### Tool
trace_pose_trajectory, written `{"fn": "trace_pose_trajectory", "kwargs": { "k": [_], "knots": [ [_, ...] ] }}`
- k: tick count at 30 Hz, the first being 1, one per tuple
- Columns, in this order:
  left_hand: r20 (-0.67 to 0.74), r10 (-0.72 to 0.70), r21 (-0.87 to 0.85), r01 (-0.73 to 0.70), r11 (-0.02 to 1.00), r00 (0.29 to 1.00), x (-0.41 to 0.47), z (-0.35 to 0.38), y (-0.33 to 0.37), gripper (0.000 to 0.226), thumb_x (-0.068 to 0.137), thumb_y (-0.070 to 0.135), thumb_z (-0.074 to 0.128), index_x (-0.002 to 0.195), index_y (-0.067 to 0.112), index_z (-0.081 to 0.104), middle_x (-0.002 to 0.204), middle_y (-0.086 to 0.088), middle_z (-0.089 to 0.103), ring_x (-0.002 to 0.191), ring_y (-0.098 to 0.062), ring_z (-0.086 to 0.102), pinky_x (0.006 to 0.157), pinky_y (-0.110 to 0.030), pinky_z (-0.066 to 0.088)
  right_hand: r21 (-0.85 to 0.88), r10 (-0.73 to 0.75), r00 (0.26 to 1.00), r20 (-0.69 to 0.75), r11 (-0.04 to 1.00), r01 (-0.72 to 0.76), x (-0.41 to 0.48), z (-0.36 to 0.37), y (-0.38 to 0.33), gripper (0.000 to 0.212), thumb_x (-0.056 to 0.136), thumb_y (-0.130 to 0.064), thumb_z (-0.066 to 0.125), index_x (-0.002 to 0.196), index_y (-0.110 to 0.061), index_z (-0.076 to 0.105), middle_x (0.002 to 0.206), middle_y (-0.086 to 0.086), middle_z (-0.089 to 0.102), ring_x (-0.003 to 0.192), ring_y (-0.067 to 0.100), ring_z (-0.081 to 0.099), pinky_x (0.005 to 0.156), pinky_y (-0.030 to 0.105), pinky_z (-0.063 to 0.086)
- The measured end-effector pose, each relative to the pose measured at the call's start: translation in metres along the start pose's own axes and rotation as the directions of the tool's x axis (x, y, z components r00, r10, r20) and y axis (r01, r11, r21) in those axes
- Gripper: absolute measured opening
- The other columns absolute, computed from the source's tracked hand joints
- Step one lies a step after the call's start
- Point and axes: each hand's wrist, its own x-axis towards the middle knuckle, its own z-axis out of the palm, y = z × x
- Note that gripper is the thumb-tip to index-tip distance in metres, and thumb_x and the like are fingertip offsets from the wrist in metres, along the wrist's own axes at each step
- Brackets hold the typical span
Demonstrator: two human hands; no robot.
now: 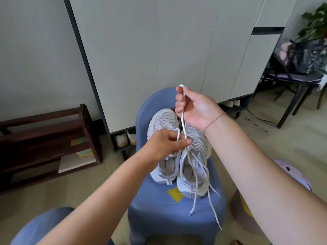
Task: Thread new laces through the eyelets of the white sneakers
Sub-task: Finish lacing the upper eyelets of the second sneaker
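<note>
Two white sneakers stand side by side on a blue plastic chair (159, 206), toes pointing away from me. The left sneaker (164, 121) has a white lace (183, 119) running up from its eyelets. My right hand (192, 106) is raised above the toes and grips that lace near its end, pulling it taut. My left hand (168, 142) sits over the left sneaker's tongue and pinches a loop of the same lace. The right sneaker (193, 167) is laced, with its loose ends trailing over the chair's front edge.
A dark wooden shoe rack (47, 144) stands at the left. Grey-white cabinet doors (159, 50) rise behind the chair, with shoes in the gap beneath. A black chair with a dark bag (307, 57) is at the right. My knee in blue fabric (44, 227) is at bottom left.
</note>
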Motion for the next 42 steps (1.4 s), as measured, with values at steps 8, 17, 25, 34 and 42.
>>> {"fn": "trace_pose_trajectory", "kwargs": {
  "k": [8, 17, 25, 34, 42],
  "knots": [
    [-0.202, 0.004, -0.416, -0.089, 0.905, 0.979, 0.015, -0.032, 0.001, 0.019, 0.072, 0.024, 0.069, 0.068, 0.006, 0.065, 0.052, 0.002, 0.055, 0.047, -0.007, 0.044, 0.053, -0.016, 0.042, -0.410, 0.288, 0.958, 0.001, 0.874, -0.263, -0.022, -0.037, 0.033, 0.045, 0.095, -0.045, 0.039, 0.099, -0.008, 0.063, 0.082, 0.007, 0.068, 0.073, 0.019, 0.067, 0.074, 0.030, 0.055],
    [-0.485, -0.121, -0.612, -0.237, 0.754, 0.866, 0.044, -0.088, 0.008, 0.013, 0.094, 0.011, 0.057, 0.084, 0.007, 0.066, 0.052, 0.006, 0.057, 0.040, -0.001, 0.044, 0.044, -0.010, 0.041, -0.773, 0.447, 0.875, 0.186, 0.616, -0.150, -0.038, -0.064, 0.029, 0.021, 0.092, -0.020, 0.053, 0.098, -0.005, 0.066, 0.086, 0.007, 0.068, 0.079, 0.016, 0.063, 0.074, 0.020, 0.051],
    [-0.190, -0.112, 0.284, 0.163, 0.945, 0.975, 0.029, -0.111, -0.005, 0.018, 0.077, 0.029, 0.077, 0.071, 0.012, 0.074, 0.056, 0.002, 0.058, 0.051, -0.011, 0.043, 0.052, -0.018, 0.037, -0.877, 0.116, 0.993, -0.001, 0.477, -0.057, -0.007, -0.078, 0.013, 0.025, 0.093, -0.029, 0.053, 0.083, -0.018, 0.075, 0.074, -0.009, 0.063, 0.062, 0.002, 0.049, 0.058, 0.012, 0.040],
    [-0.135, -0.166, 0.610, 0.214, 0.763, 0.977, 0.050, -0.079, -0.028, 0.038, 0.084, 0.052, 0.064, 0.081, 0.016, 0.073, 0.069, -0.004, 0.069, 0.056, -0.010, 0.059, 0.074, -0.029, 0.053, -0.492, -0.007, 0.971, -0.240, 0.863, -0.115, 0.022, -0.082, 0.021, 0.029, 0.093, -0.028, 0.054, 0.078, -0.009, 0.071, 0.050, -0.006, 0.037, 0.038, 0.002, 0.030, 0.033, 0.012, 0.022],
    [-0.382, 0.162, 0.439, 0.025, 0.898, 0.910, 0.075, -0.048, -0.031, 0.020, 0.088, 0.045, 0.062, 0.081, 0.026, 0.066, 0.056, 0.020, 0.057, 0.049, 0.001, 0.050, 0.050, -0.009, 0.037, -0.005, 0.151, 0.921, -0.360, 0.987, -0.164, 0.037, -0.090, 0.034, 0.017, 0.095, -0.012, 0.052, 0.083, -0.004, 0.062, 0.055, 0.003, 0.064, 0.043, 0.004, 0.055, 0.043, 0.013, 0.046]
  ]
}}
